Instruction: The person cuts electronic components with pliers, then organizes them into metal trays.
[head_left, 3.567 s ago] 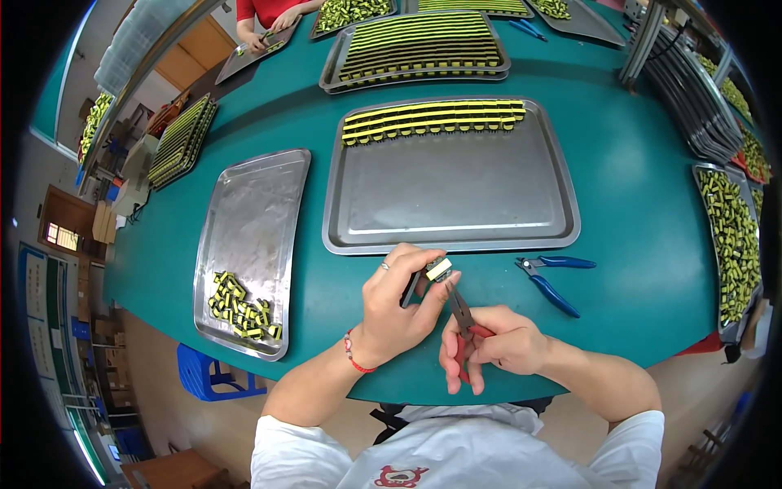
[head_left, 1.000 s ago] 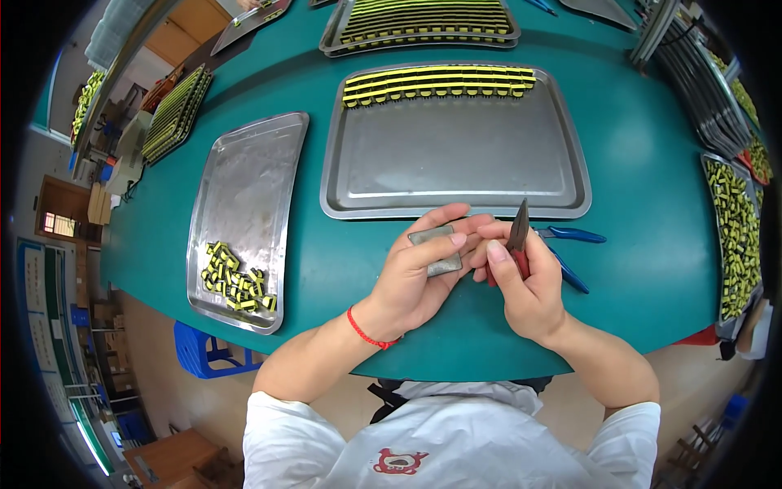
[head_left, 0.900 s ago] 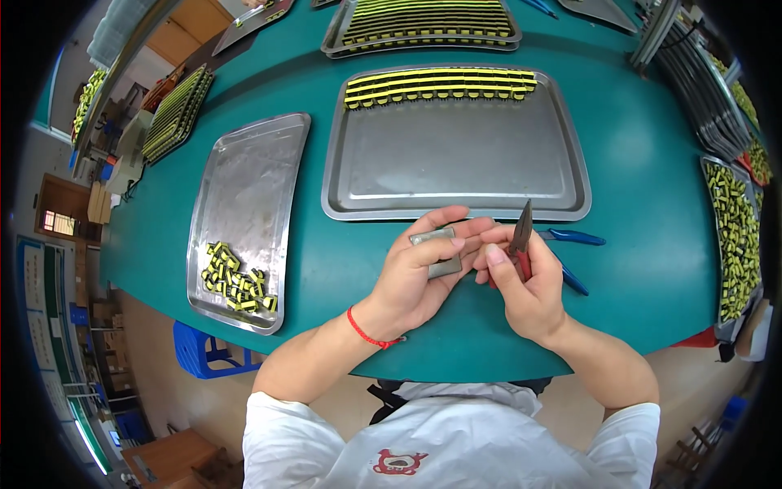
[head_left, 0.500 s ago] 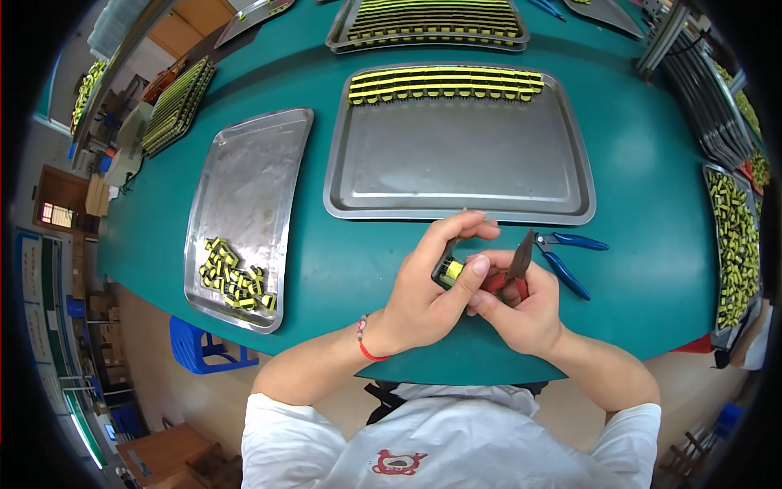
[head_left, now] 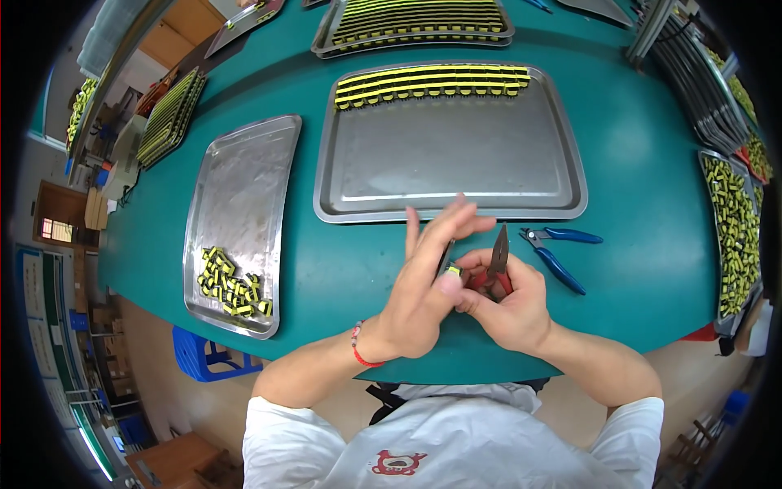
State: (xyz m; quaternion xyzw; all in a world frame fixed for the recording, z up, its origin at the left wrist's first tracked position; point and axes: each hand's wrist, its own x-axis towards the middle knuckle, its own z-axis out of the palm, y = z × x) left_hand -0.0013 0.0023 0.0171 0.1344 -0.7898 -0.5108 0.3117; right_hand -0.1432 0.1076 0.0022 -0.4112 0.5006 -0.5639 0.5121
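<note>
Two hands (head_left: 419, 306) over green table (head_left: 627, 244); likely stool (head_left: 189, 354) below.

Left hand (head_left: 419, 300), fingers raised, meets right hand (head_left: 521, 311) at a small yellow-topped part (head_left: 454, 269); the right grips red-handled pliers (head_left: 499, 256), tips pointing away from the worker. I note blue cutters (head_left: 559, 270) splayed on the green table (head_left: 639, 204), near a partly filled tray (head_left: 452, 159).

The table (head_left: 639, 269) looks smooth with a soft sheen. The large tray (head_left: 448, 159) is dull grey metal; the left tray (head_left: 240, 175), shinier, mottled metal. The pliers (head_left: 499, 254) pair dark metal with red, plastic-looking grips. The cutters' (head_left: 558, 268) blue grips look smooth, the stool (head_left: 191, 355) plastic, the shirt (head_left: 481, 440) creased cloth.
</note>
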